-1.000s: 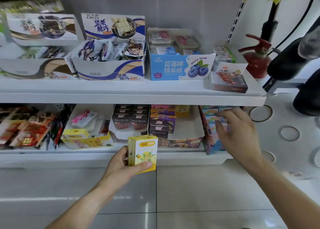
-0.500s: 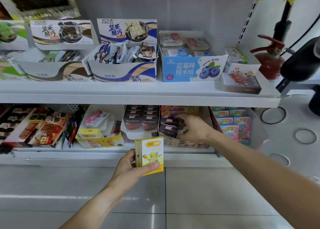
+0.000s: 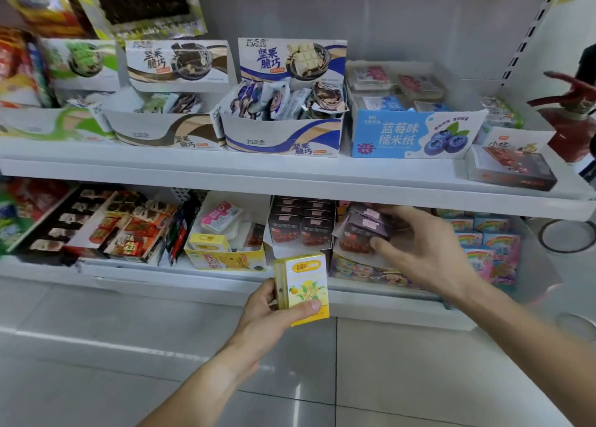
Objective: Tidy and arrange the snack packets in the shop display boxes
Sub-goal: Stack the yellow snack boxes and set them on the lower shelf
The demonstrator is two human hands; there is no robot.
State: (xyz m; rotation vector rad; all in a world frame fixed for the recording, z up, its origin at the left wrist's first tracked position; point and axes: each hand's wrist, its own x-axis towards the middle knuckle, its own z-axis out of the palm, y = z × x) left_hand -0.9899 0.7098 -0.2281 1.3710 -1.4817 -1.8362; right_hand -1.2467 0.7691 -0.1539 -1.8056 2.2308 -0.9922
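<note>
one head-worn view looks forward and down, close to the two-tier snack shelf point(image 3: 290, 175).

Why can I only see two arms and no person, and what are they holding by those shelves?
The camera sits on the person's head and looks forward and down, so you see only their own arms reaching out, like when you look at your own hands. There is no robot here.

The left hand holds a yellow packet with a fruit picture, out in front of the lower shelf. The right hand reaches under the upper shelf and grips a dark purple packet, tilted, just above a colourful display box.

The shelves carry open cardboard boxes full of snacks. On top stands a blue blueberry box beside a white and blue box stuffed with wrapped snacks. Down below are dark packets in rows and rainbow packets on the right.
</note>
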